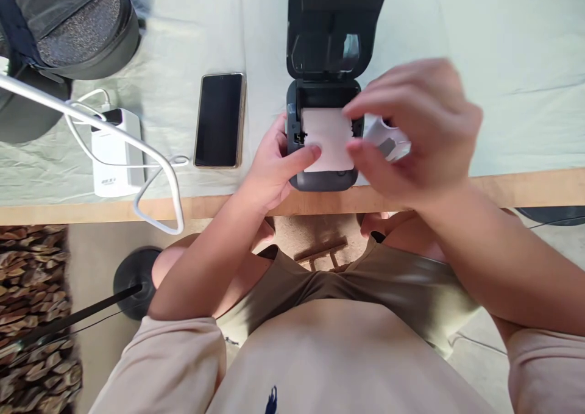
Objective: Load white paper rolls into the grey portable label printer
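Note:
A small dark label printer point(322, 182) sits at the table's front edge, its hinged lid point(336, 42) raised and tipped back. White paper point(326, 136) lies across the opening of its body, with a jagged right edge. My left hand point(274, 167) grips the printer's left side, its thumb pressing on the paper's lower left. Over the right side hovers my right hand point(420, 130), slightly blurred, with thumb and forefinger apart near the paper's right edge; whether they touch it I cannot tell. Behind that hand, a white and grey object point(388, 142) is partly hidden.
Left of the printer lies a smartphone point(220, 121), screen dark. Further left are a white power bank point(116, 158) with a cable and a curved white tube point(158, 158). A black case point(86, 30) occupies the upper left. The wooden table edge point(210, 207) runs before my lap.

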`<state>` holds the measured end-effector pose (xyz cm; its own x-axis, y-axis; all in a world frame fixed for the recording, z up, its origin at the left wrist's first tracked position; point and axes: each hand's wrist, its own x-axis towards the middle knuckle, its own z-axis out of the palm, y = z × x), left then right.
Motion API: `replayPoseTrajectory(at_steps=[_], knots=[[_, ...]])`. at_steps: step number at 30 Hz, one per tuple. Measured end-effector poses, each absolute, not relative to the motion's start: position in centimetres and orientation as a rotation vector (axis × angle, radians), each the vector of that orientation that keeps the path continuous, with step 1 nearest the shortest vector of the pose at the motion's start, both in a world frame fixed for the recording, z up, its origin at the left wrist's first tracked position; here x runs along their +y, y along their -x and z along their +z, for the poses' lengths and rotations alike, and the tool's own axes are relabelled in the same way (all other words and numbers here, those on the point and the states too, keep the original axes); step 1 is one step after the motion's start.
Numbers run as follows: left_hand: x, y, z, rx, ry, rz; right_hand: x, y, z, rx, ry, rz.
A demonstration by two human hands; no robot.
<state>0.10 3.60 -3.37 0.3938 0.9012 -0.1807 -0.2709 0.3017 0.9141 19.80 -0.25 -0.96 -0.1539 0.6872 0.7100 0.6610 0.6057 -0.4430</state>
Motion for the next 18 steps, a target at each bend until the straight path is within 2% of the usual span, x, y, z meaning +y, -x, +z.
replayPoseTrajectory(at_steps=[7,18], knots=[[3.9,0.3,-3.5,0.809,-1.007,0.807,0.5,-22.2,1.0,-1.632,1.323,0.415],[3.8,0.3,-4.5,0.627,-0.912,0.910,-0.2,-21.5,0.1,-1.969,1.150,0.275]])
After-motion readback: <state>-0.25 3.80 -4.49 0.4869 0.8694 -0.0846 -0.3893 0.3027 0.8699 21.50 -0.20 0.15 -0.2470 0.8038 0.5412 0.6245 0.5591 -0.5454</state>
